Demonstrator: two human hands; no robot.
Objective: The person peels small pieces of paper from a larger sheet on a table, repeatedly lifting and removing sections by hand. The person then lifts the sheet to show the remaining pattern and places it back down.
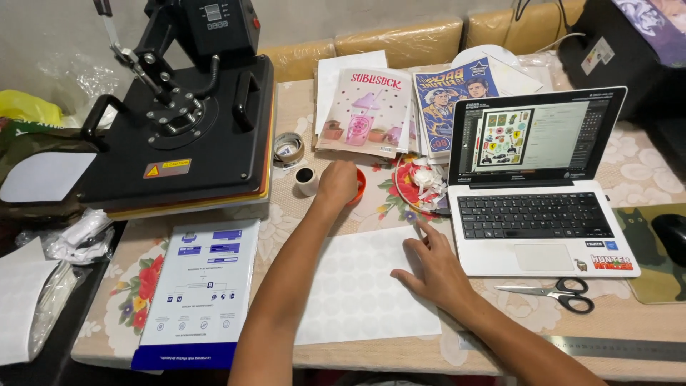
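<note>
Cluttered worktop point(643, 329): left hand point(339, 182) closes over the small orange dish point(359, 187) beside the heat press point(179, 121); right hand point(436, 268), fingers spread, should press flat on the white sheet point(357, 286) so it cannot slide.

Work surface point(643, 325) covered with a beige cloth bearing pale lace-like patterns and red floral prints, lit evenly from above — no strong shadows. Along the far edge runs a row of tan cushions point(400, 39) wrapped in clear plastic film. A plain, light-coloured wall point(64, 36) rises behind them at upper left. At the left, the surface ends at a dark ledge point(53, 354) — floor and windows are out of view.
</note>
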